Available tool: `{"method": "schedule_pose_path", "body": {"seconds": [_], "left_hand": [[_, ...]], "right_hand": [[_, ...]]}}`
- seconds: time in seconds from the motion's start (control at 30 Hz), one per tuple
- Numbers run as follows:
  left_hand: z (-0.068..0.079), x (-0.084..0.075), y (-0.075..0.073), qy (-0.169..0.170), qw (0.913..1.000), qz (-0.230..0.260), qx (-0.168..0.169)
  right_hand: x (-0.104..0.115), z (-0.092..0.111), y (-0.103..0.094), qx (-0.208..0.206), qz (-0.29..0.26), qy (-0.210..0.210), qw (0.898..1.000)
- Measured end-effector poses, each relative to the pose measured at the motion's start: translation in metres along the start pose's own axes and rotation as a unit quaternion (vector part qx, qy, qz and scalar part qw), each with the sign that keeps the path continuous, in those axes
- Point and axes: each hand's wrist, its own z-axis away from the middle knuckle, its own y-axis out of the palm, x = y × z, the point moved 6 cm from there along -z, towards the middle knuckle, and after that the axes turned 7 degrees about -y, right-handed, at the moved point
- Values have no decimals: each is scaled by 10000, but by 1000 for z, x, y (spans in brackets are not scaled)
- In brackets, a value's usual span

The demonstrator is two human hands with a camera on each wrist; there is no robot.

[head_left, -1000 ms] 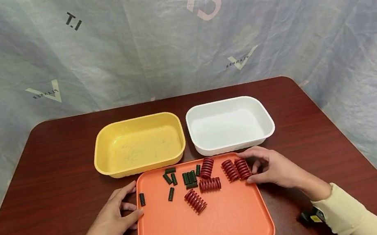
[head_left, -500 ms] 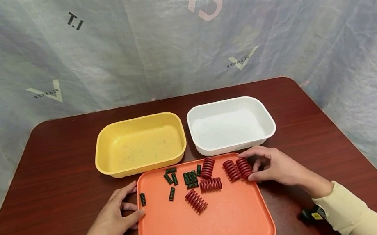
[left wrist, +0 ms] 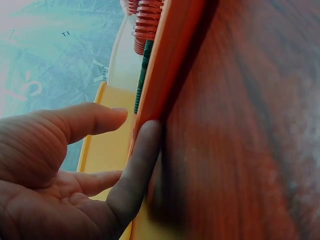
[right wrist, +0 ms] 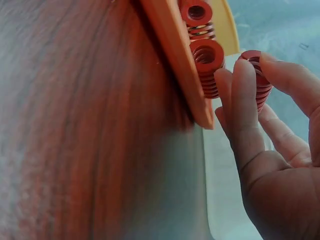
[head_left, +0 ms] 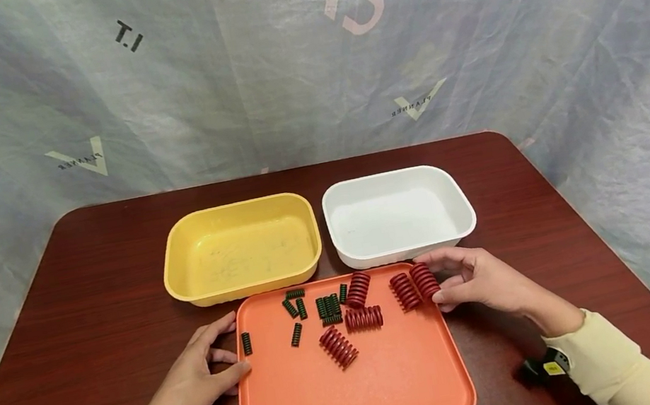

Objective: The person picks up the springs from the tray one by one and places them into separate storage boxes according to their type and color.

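An orange tray [head_left: 359,404] carries several red coil springs and smaller dark green springs. My right hand [head_left: 485,282] pinches one thick red spring [head_left: 425,282] between thumb and fingers at the tray's right edge. In the right wrist view that red spring [right wrist: 262,90] stands off the tray surface. Another red spring [head_left: 405,291] lies just left of it, and a further red spring [head_left: 338,348] lies nearer the tray's middle. My left hand [head_left: 195,374] touches the tray's left rim with loosely extended fingers, beside a lone green spring [head_left: 247,344].
Behind the tray stand a yellow bin [head_left: 240,249] on the left and a white bin [head_left: 398,215] on the right. A cluster of green springs [head_left: 328,306] lies along the tray's far side. A grey printed curtain [head_left: 241,87] hangs behind the brown table [head_left: 101,290].
My right hand has pulled slightly right and up with the red spring in its pinch. The red spring beside it has shifted a little right. My left hand stays in place.
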Motion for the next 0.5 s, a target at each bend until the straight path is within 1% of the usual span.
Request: {"method": "schedule_pose_path", "body": {"seconds": [0.13, 0.3, 0.5], "left_hand": [[0, 1, 0, 13, 10000, -4, -23], [1, 1, 0, 15, 10000, -23, -25], [1, 4, 0, -9, 9999, -82, -89]], "right_hand": [[6, -1, 0, 28, -24, -102, 9999], [22, -4, -2, 87, 6, -254, 9996], [41, -12, -10, 103, 94, -442, 9989]]}}
